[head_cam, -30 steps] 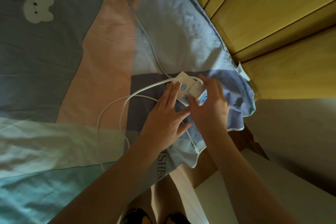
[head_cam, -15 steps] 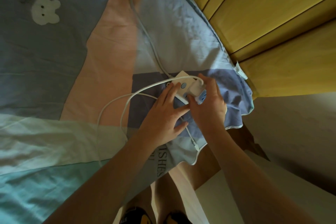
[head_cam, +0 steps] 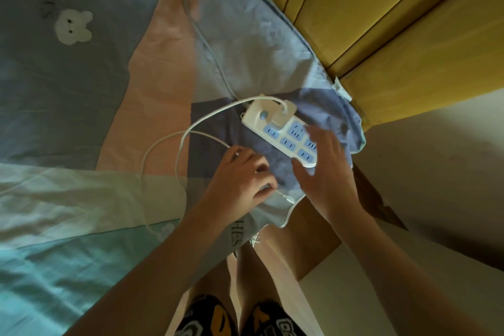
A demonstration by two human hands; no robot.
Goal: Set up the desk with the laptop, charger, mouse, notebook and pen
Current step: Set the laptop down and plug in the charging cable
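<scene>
With the charger (head_cam: 282, 112) plugged into the power strip (head_cam: 283, 133) just beyond the spread, released right hand (head_cam: 324, 169), the left hand (head_cam: 242, 180) grasps its cable (head_cam: 163, 144), so laptop, mouse, notebook and pen seemingly remain

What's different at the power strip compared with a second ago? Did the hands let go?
Both hands have pulled back off the power strip toward the person. The right hand is now open at the strip's near end, uncovering the blue sockets. The left hand has closed on the white cable near its free plug. The charger stays plugged in at the strip's far end, and the strip lies where it was on the bedsheet.
</scene>
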